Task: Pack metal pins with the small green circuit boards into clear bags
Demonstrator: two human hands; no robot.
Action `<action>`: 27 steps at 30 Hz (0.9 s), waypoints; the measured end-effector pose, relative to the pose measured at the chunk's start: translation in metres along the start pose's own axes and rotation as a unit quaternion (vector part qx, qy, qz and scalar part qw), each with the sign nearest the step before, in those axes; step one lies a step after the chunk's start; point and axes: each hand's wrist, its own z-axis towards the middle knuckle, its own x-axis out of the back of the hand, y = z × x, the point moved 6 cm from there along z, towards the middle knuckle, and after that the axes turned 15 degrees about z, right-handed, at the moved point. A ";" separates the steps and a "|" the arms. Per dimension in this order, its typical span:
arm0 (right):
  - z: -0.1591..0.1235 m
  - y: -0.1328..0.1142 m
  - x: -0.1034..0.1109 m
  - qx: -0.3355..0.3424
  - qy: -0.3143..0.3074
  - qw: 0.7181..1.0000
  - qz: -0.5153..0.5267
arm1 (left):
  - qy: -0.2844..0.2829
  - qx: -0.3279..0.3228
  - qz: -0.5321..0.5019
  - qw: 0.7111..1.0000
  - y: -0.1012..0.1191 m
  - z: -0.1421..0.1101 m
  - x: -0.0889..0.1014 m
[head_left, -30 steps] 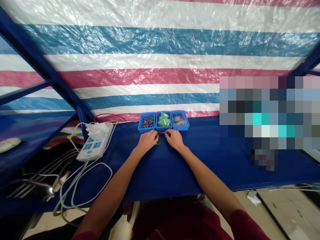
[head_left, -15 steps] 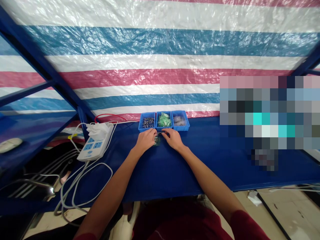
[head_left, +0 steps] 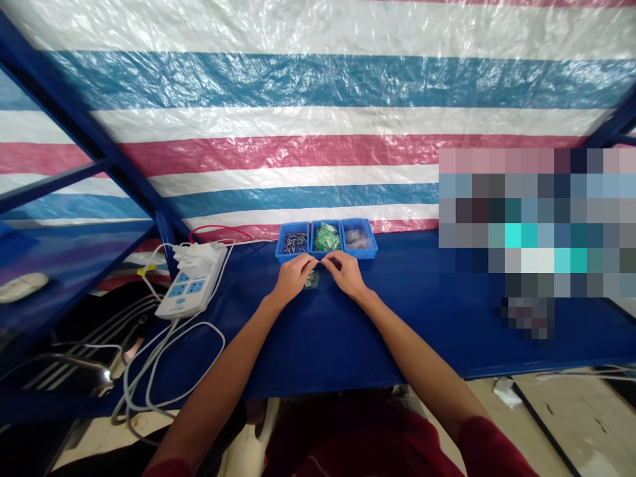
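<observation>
Hands: left (head_left: pixel 293 277) and right (head_left: pixel 347 272) both pinched on a small thin part (head_left: pixel 320 262); fingertips closer together than in the earlier frame.
Thin part: between the fingertips, above the table (head_left: pixel 318 344); fine detail too small to tell.
Green packet (head_left: pixel 312 280): near side of part, beside left hand.
Blue bins (head_left: pixel 326 252): just beyond hands.
Power strip (head_left: pixel 189 288): far left.

Behind the blue table (head_left: pixel 328 344) hangs a shiny sheet (head_left: pixel 298 126) striped white, blue and red, with glare across its upper part, between slanting blue beams (head_left: pixel 74 112) at left and right, while a pale, stained floor (head_left: pixel 571 404) shows below the table's near edge.
</observation>
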 end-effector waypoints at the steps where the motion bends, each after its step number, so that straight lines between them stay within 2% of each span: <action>1: 0.000 -0.001 0.000 0.000 -0.003 1.000 0.003 | 0.000 0.009 -0.010 1.000 0.000 0.000 0.000; 8: -0.002 -0.008 -0.005 0.010 -0.026 0.999 0.031 | 0.027 0.094 -0.086 0.991 -0.001 -0.002 0.007; 17: -0.001 -0.006 -0.001 -0.013 -0.009 0.999 0.033 | 0.064 0.039 -0.068 0.995 0.001 0.000 0.008; 24: -0.002 -0.009 -0.008 -0.025 -0.054 0.998 0.030 | 0.040 0.086 -0.127 0.987 -0.003 -0.001 0.004; 27: -0.002 -0.008 -0.008 -0.022 -0.053 0.998 0.024 | 0.043 0.091 -0.119 0.988 -0.001 -0.002 0.005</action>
